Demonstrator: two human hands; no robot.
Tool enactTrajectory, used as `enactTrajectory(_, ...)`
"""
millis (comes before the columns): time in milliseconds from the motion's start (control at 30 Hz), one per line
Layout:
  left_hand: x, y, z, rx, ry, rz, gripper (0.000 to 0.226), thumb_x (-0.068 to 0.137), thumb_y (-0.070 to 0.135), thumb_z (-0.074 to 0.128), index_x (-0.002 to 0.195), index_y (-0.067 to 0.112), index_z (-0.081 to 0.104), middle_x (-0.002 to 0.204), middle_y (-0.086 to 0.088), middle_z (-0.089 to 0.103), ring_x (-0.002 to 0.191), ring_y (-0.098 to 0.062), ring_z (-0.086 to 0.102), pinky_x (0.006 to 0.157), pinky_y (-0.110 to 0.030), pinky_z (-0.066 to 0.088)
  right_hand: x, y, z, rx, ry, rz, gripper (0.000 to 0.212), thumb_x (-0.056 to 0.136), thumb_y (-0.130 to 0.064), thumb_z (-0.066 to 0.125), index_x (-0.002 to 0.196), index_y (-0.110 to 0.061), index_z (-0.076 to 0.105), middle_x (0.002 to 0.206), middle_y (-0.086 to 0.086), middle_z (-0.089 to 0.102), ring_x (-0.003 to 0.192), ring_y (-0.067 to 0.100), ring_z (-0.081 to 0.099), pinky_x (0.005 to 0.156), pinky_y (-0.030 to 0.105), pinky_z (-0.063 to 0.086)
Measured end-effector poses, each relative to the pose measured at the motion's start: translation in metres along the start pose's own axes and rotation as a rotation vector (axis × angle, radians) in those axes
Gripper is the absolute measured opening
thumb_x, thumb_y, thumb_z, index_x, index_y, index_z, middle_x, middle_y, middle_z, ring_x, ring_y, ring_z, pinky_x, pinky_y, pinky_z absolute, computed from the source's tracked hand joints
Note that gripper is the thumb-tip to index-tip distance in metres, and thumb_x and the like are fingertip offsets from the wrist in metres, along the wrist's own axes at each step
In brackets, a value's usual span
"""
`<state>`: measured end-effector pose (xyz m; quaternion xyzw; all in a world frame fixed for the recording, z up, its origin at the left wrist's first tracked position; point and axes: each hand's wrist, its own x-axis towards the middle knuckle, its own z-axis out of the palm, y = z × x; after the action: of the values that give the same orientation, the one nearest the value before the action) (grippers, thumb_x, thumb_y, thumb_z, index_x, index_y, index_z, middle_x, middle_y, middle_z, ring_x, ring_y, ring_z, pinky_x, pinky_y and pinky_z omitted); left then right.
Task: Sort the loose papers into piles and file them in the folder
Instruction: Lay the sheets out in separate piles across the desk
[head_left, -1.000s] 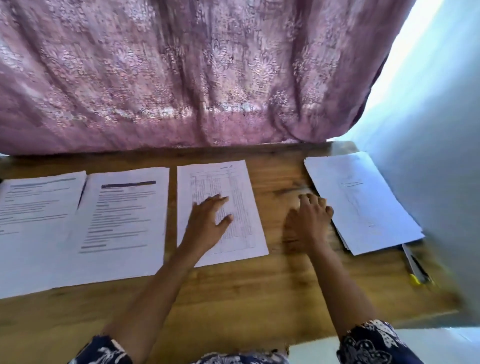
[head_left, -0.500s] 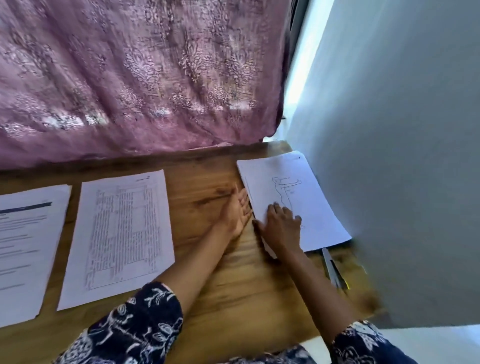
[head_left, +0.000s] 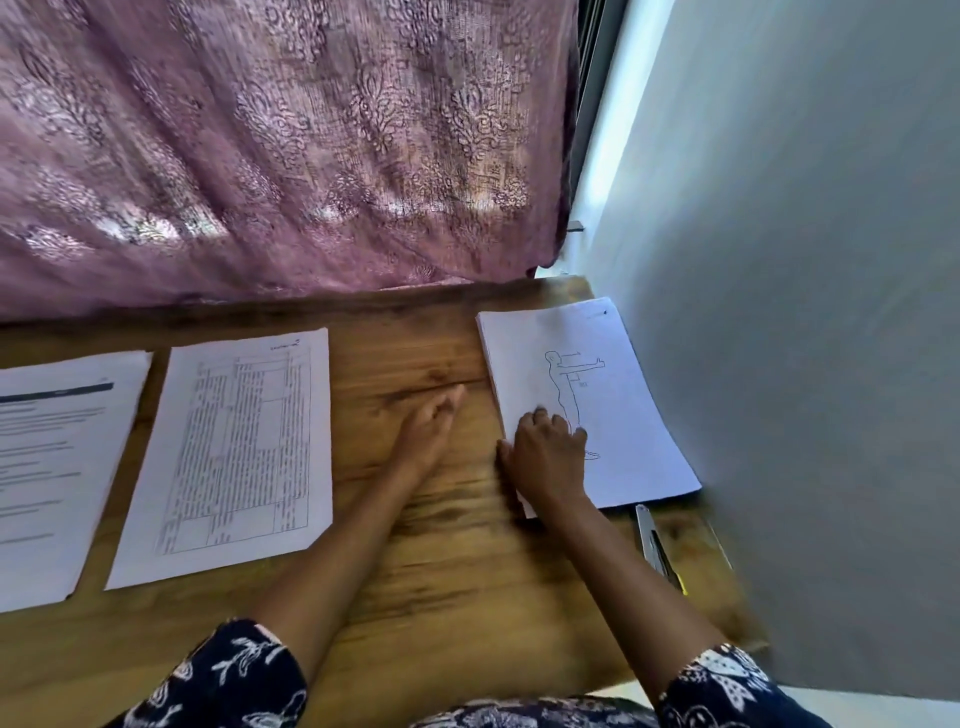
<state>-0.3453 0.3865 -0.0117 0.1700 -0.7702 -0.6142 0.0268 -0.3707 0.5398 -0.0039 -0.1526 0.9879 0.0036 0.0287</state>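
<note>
- My right hand (head_left: 548, 457) rests on the near left corner of the stack of papers (head_left: 618, 415); the fingers are bent over the top sheet, and the thumb lies at the stack's left edge; I cannot tell whether I am pinching any sheet
- That stack lies at the right end of the wooden table (head_left: 441, 582), beside the grey wall (head_left: 805, 364); its top sheet bears an outline drawing of a standing figure
- My left hand (head_left: 431, 431) is blurred, fingers stretched out and holding nothing, low over bare wood just left of the stack
- Further left lies a sheet with a printed table (head_left: 234, 452); left of that, a sheet of text (head_left: 52, 467); the two lie apart
- A pen (head_left: 655, 545) lies near the stack's near edge; a purple curtain (head_left: 285, 145) hangs behind the table
</note>
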Motion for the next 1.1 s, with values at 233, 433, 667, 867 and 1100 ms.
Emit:
enactTrajectory(233, -0.009, -0.018, 0.000, 0.248, 0.021, 0.183, 0.028, 0.100, 0.023, 0.051, 0.122, 0.014, 0.066, 0.124, 0.000, 0.065, 0.117, -0.007, 0.056, 0.095, -0.012, 0.037, -0.006, -0.030, -0.012, -0.089, 0.039, -0.059, 0.024, 0.029, -0.005, 0.081, 0.039, -0.010, 0.060, 0.045, 0.013, 0.058, 0.032, 0.019, 0.052, 0.041, 0.019, 0.039)
enactTrajectory(433, -0.013, -0.032, 0.000, 0.493, 0.111, 0.322, 0.037, 0.092, 0.022, 0.045, 0.122, 0.015, 0.066, 0.125, -0.003, 0.065, 0.122, -0.018, 0.056, 0.109, -0.036, 0.037, -0.008, -0.030, -0.029, -0.130, 0.036, -0.101, 0.011, 0.077, -0.001, 0.064, 0.085, -0.007, 0.069, 0.086, 0.011, 0.071, 0.079, 0.025, 0.069, 0.058, 0.023, 0.042)
enactTrajectory(667, -0.015, -0.038, -0.001, 0.600, 0.100, 0.328, 0.035, 0.095, 0.010, 0.050, 0.127, 0.018, 0.062, 0.136, 0.003, 0.057, 0.133, -0.012, 0.044, 0.115, -0.029, 0.015, -0.007, -0.025, -0.032, 0.061, -0.011, -0.004, 0.019, 0.091, -0.007, 0.049, 0.095, -0.005, 0.067, 0.097, 0.014, 0.068, 0.092, 0.033, 0.064, 0.063, 0.027, 0.034)
enactTrajectory(867, -0.017, -0.019, -0.010, 0.252, 0.062, 0.155, 0.028, 0.098, 0.021, 0.053, 0.123, 0.018, 0.065, 0.127, 0.001, 0.063, 0.120, -0.011, 0.054, 0.103, -0.025, 0.036, -0.006, -0.012, -0.032, 0.223, 0.062, 0.070, 0.027, 0.096, -0.018, 0.043, 0.099, -0.011, 0.069, 0.100, 0.011, 0.069, 0.090, 0.032, 0.063, 0.065, 0.028, 0.041)
enactTrajectory(1100, -0.015, 0.002, -0.050, -0.063, 0.215, -0.162, 0.046, 0.093, 0.031, 0.062, 0.136, 0.017, 0.052, 0.127, 0.002, 0.060, 0.113, -0.014, 0.055, 0.089, -0.026, 0.041, -0.023, -0.059, -0.034, 0.644, -0.229, -0.144, 0.047, 0.098, -0.044, 0.046, 0.057, -0.021, 0.050, 0.059, -0.002, 0.052, 0.060, 0.016, 0.051, 0.067, 0.028, 0.038)
